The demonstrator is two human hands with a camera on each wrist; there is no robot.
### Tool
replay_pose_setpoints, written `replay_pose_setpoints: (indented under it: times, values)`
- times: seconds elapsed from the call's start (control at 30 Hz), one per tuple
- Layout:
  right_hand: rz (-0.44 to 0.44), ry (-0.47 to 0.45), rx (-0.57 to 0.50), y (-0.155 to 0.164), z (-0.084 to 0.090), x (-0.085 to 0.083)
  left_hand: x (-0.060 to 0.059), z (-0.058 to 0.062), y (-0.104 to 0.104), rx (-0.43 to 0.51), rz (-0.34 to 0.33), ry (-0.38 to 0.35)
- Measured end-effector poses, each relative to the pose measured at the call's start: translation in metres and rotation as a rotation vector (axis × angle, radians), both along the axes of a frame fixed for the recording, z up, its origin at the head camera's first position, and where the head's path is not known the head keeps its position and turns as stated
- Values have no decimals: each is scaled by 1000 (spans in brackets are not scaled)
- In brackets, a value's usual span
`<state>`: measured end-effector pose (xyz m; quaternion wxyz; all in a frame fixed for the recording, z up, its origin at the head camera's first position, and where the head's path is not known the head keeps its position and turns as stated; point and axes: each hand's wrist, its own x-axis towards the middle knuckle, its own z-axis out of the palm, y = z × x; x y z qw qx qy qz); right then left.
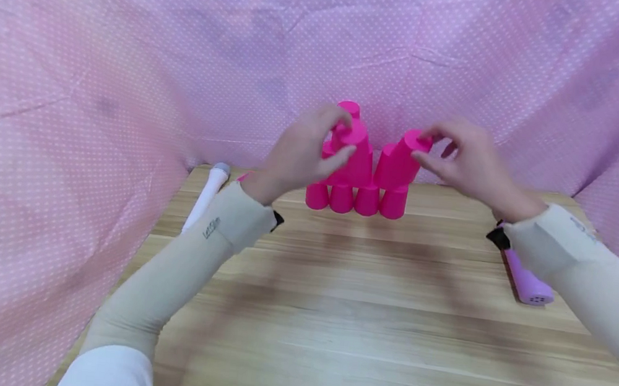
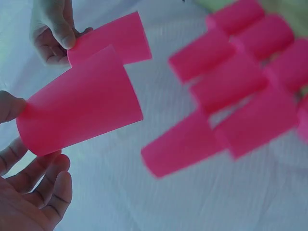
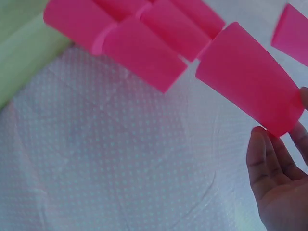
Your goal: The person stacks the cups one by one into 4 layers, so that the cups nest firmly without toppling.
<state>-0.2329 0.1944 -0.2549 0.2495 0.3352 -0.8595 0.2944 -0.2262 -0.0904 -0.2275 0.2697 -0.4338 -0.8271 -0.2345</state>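
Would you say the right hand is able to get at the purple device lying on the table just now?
Probably not at once: the right hand is busy holding a pink cup, though the purple device lies uncovered just under its forearm.

Head view overhead, wrist views close

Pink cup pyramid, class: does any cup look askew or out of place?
Yes. The cup held by the right hand is tilted, leaning towards the stack, not seated level. The left hand grips another cup. The bottom row stands straight.
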Motion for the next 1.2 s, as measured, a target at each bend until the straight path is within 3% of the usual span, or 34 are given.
replay_pose_setpoints:
  times: [0.1, 0.2, 0.4, 0.57, 0.77, 1.2]
  values:
    - [-55, -57, -7, -6, 12, -19, -16, 23, 2, 2, 93, -8]
    - [-119, -112, -24, -13, 16, -37, -30, 40, 4, 4, 186, -72]
    - [-191, -256, -35, -28, 16, -62, -53, 59, 11, -3, 298, -203]
    - [-217, -357, -47, -39, 16, -72, -67, 64, 18, 37, 347, -299]
    - [-228, -422, -71, -45, 15, -75, -74, 70, 28, 55, 362, -347]
    - [-205, -464, -54, -46, 15, -73, -82, 67, 40, 39, 386, -432]
